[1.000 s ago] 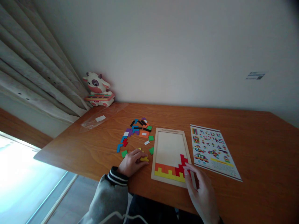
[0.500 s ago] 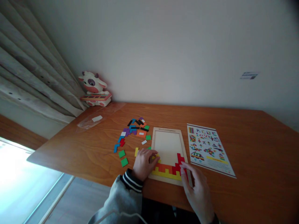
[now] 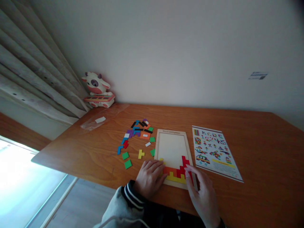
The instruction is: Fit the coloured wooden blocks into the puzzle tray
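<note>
A wooden puzzle tray (image 3: 173,144) lies on the table, its lower part filled with yellow pieces (image 3: 175,178), orange pieces (image 3: 170,171) and red pieces (image 3: 182,165). Over the tray's lower left corner rests my left hand (image 3: 149,178), fingers stretched out and thumb apart, hiding the pieces below. My right hand (image 3: 203,191) is at the lower right side, with thumb and forefinger apart beside the red pieces. Nothing shows between its fingers. Left of the tray, a loose yellow T-shaped piece (image 3: 141,154) lies flat, beyond my left hand.
Several loose coloured pieces (image 3: 133,133) are scattered left of the tray, with green squares (image 3: 128,164) nearer the front. A printed pattern sheet (image 3: 211,152) lies to the right. At the back left are a clear plastic bag (image 3: 91,125) and a cow toy (image 3: 98,90).
My left hand has drawn back slightly towards me and flattened over the tray's lower left, uncovering the loose yellow T-shaped piece and a green piece. My right hand has barely moved.
</note>
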{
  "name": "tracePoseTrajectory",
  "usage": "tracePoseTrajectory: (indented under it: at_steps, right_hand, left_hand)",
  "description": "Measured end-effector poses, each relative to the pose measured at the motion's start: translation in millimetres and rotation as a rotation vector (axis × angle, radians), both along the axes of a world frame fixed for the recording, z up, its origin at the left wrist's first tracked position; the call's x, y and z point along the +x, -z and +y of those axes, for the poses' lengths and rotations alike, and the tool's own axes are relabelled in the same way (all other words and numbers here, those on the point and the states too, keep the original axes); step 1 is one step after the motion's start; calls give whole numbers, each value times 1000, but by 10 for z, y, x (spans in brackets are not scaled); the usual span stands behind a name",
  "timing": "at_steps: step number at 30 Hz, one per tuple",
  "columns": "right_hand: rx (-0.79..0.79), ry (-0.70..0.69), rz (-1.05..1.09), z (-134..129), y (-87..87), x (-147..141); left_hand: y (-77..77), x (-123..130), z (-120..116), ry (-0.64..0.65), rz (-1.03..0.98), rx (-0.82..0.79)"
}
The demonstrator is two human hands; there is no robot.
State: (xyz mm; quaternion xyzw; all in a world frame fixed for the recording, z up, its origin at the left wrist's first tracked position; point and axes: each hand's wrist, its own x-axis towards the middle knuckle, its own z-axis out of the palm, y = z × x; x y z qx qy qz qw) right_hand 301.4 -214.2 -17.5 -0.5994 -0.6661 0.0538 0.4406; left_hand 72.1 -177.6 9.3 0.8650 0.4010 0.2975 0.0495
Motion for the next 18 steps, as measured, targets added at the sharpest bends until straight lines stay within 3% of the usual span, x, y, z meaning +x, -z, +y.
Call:
tracePoseTrajectory:
  at_steps: [5, 14, 18]
  right_hand:
    - [0, 4, 15, -5, 14, -3]
    - [-14, 7, 10, 6, -24, 1]
    - [-38, 23, 13, -6, 1, 12]
  left_hand:
    - [-10, -5, 18, 43, 23, 7]
    - [-13, -15, -31, -19, -30, 24]
    - [-18, -249, 40, -116, -42, 25]
